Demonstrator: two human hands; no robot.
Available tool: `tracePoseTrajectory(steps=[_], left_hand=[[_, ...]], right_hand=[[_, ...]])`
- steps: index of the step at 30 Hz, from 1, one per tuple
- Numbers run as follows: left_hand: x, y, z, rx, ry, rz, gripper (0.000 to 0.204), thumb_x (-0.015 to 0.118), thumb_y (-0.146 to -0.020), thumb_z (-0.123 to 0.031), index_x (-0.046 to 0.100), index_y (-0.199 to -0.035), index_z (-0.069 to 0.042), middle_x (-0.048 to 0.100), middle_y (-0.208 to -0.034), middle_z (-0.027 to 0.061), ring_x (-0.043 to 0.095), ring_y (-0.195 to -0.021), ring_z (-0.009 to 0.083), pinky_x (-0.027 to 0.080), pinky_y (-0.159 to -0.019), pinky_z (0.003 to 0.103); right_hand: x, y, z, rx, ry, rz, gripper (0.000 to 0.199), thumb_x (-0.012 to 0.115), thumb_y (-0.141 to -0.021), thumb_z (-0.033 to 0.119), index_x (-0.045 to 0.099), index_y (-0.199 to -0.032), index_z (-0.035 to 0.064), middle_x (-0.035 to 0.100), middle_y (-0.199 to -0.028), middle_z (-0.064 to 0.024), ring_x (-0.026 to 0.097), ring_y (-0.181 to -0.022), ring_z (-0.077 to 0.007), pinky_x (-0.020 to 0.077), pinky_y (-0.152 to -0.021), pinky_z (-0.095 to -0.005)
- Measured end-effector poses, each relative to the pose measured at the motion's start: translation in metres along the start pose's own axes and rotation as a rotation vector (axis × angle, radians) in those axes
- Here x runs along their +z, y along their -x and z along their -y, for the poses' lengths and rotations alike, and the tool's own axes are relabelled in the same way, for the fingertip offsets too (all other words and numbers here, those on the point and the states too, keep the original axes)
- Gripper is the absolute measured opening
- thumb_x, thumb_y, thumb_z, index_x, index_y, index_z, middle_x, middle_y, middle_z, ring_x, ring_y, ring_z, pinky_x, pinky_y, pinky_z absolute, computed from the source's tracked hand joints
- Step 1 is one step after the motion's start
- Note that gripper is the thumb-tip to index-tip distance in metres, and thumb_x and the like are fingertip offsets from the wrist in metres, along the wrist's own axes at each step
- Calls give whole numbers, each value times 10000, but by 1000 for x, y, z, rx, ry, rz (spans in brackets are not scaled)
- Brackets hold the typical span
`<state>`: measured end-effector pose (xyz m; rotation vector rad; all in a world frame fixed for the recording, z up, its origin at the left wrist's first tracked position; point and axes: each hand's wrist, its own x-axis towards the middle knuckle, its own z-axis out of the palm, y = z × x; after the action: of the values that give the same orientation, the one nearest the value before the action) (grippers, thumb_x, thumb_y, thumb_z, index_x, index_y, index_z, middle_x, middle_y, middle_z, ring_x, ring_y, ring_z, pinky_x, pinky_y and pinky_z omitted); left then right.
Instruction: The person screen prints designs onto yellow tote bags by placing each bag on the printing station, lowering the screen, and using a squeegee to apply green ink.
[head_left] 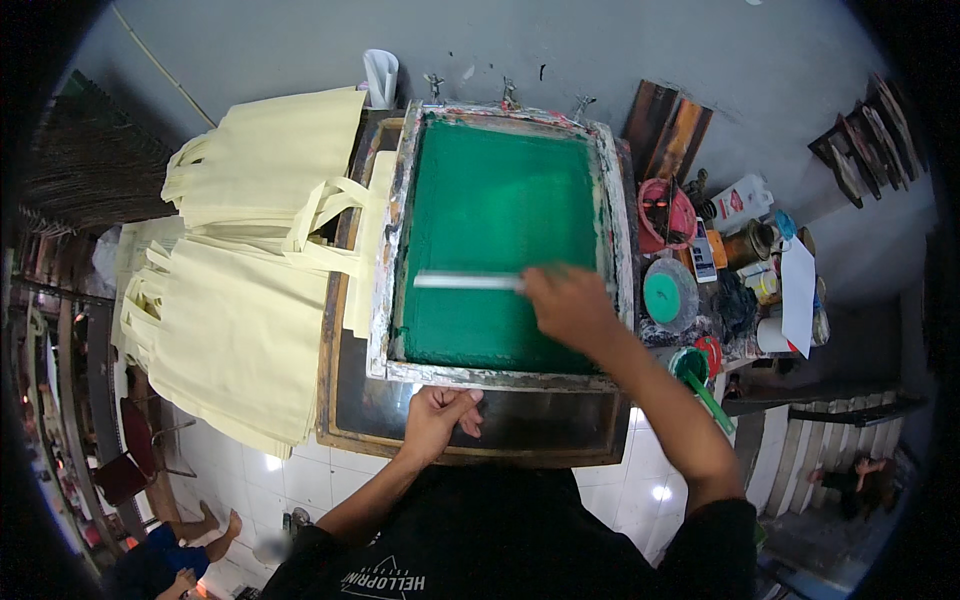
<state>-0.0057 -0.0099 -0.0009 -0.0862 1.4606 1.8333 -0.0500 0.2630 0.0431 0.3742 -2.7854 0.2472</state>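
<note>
A silk-screen frame [500, 378] with paint-stained edges lies over a dark wooden table, its mesh [500, 200] coated in green ink. My right hand [570, 305] is closed around the right end of a squeegee [465, 282], which lies across the mesh below its middle. Slight motion blur covers that hand. At the frame's front edge, my left hand [443, 420] is loosely curled, its thumb against the fingers and nothing visible in it. Pale yellow fabric [370, 250] with a handle loop sticks out from under the frame's left side.
Stacks of pale yellow tote bags [230, 340] lie to the left. On the right are a pink basket [667, 215], a bowl of green ink [662, 297], a tub with a green stick [708, 400] and several cans. Metal clamps [509, 93] stand behind the frame. A person [165, 560] sits lower left.
</note>
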Motion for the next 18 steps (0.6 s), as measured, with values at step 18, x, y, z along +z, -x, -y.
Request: tracePoseTrajectory(steps=[18], left_hand=[[-3, -77, -139, 358, -411, 322, 167, 605, -1026, -154, 660, -1128, -33, 709, -976, 97, 693, -922, 167, 561, -832, 325]], right_hand=[[26, -186, -143, 322, 156, 60, 603, 613, -904, 646, 726, -949, 55, 717, -826, -213, 707, -816, -391, 532, -724, -512]])
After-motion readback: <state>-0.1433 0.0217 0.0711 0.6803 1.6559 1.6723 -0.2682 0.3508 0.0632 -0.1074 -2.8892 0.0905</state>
